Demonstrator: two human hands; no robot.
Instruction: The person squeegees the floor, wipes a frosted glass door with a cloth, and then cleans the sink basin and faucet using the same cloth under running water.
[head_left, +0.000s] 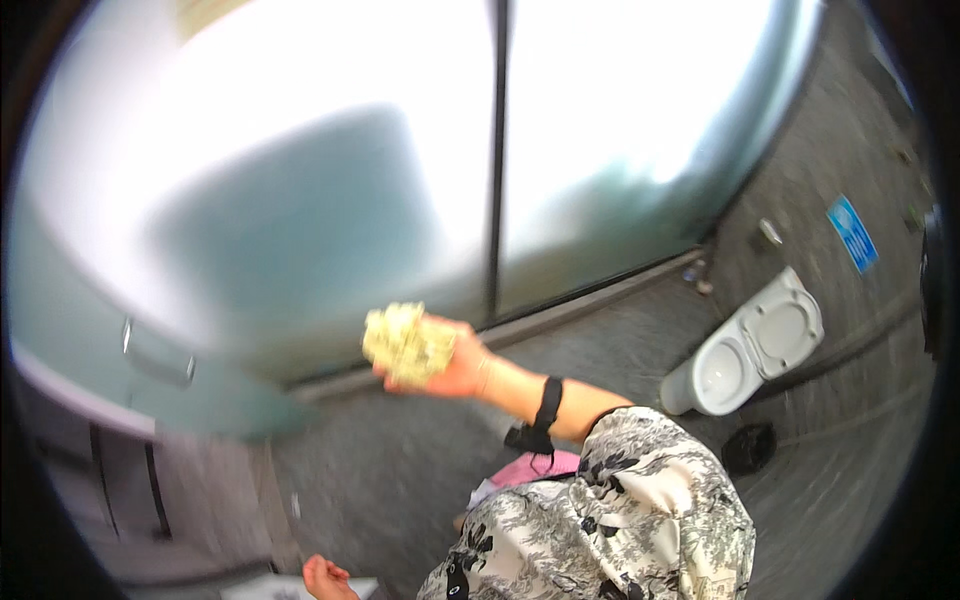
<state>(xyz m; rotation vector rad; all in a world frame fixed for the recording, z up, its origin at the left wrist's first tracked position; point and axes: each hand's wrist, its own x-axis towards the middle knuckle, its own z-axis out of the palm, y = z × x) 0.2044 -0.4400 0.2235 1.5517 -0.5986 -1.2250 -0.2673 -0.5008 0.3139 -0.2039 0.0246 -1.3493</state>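
My right hand (450, 367) is shut on a crumpled pale yellow cloth (405, 341), which bulges out past the fingers. It is held up in front of a frosted glass panel (315, 210); whether cloth and glass touch, I cannot tell. A black strap (549, 409) circles the right forearm. At the bottom left edge, my left hand (326, 577) shows only in part, with its fingers curled. Beneath it in the picture is a white surface (259, 589), mostly cut off. The patterned sleeve and shirt (600, 517) hide part of the floor.
A white toilet (720, 375) with its lid raised stands at the right. Beside it is a black bin (748, 448). A blue sign (853, 234) bearing writing is on the grey wall. A metal door handle (157, 360) sticks out at left. A dark frame post (496, 150) divides the glass.
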